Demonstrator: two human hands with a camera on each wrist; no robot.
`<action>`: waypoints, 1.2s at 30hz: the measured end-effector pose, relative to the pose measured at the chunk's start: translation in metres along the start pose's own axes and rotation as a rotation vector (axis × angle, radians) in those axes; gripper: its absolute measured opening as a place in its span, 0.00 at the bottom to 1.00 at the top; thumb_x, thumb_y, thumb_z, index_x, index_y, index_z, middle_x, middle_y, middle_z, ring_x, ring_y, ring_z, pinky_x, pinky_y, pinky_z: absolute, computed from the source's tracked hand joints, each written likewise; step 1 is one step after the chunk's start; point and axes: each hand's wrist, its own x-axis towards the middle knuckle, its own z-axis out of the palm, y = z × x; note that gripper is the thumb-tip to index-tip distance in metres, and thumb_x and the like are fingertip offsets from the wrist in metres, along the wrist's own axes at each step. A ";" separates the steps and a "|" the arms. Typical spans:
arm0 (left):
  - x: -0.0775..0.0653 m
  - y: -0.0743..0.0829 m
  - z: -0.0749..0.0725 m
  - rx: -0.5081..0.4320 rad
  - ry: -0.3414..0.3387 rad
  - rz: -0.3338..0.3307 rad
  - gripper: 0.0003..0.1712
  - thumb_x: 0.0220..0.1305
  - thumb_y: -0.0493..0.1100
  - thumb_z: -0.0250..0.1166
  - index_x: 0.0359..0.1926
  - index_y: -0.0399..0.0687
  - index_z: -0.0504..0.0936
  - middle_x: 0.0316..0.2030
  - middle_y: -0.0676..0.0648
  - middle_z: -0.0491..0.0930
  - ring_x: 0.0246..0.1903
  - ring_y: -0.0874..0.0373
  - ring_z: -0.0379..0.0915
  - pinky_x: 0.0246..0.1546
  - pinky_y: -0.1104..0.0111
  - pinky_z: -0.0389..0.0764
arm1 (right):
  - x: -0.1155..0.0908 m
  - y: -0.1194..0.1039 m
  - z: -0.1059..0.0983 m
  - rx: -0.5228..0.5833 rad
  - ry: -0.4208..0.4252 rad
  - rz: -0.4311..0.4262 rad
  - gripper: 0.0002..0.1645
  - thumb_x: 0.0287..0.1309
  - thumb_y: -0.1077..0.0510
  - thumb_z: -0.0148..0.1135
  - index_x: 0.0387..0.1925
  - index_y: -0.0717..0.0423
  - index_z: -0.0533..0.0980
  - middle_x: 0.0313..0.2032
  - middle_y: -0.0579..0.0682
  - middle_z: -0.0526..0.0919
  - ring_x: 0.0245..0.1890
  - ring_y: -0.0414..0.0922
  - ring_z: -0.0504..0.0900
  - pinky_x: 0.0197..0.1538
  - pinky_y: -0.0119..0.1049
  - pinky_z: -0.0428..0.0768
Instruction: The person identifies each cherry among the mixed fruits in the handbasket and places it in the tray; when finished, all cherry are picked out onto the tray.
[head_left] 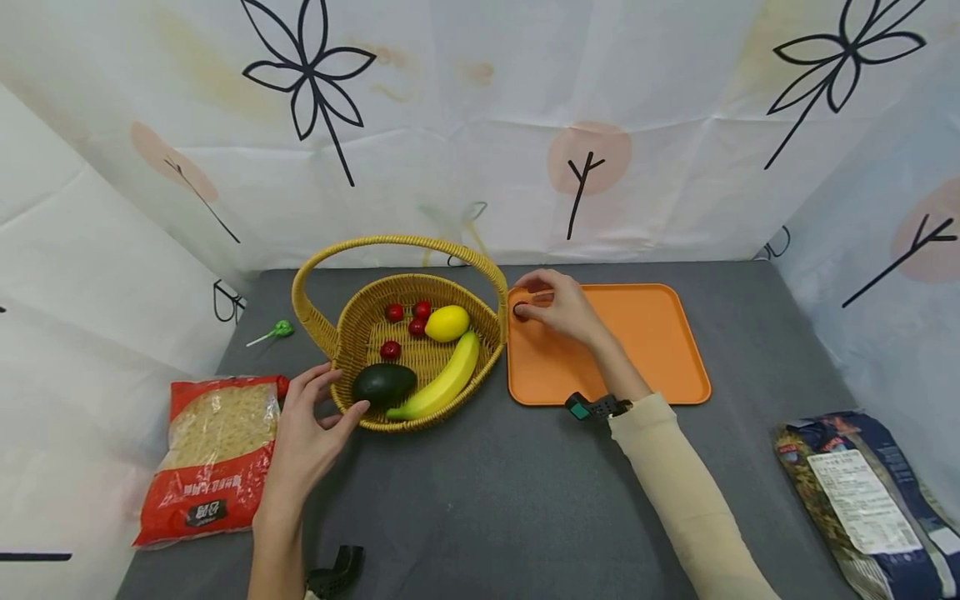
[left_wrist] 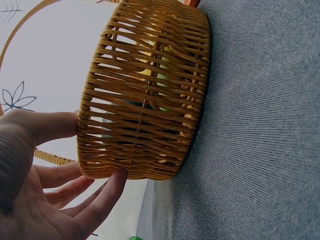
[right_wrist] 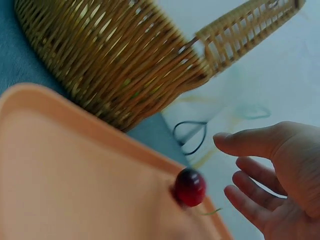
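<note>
Two hands: nearest us, our left hand (head_left: 311, 425), fingers spread, touches the wicker basket (left_wrist: 145, 90); beyond, our right hand (head_left: 557, 308), thumb and fingers parted, hovers just beside a cherry (right_wrist: 190, 187) on the orange tray (head_left: 637, 333), near its far left corner.

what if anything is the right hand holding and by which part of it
Nothing: the right hand is apart from the cherry on the orange tray.
</note>
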 end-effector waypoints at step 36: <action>0.000 -0.002 0.001 0.008 0.007 0.007 0.36 0.70 0.49 0.76 0.72 0.37 0.76 0.76 0.36 0.65 0.65 0.38 0.77 0.54 0.49 0.92 | -0.023 -0.127 0.059 0.279 -0.346 -0.352 0.17 0.67 0.67 0.72 0.56 0.63 0.81 0.52 0.59 0.87 0.54 0.54 0.87 0.61 0.50 0.91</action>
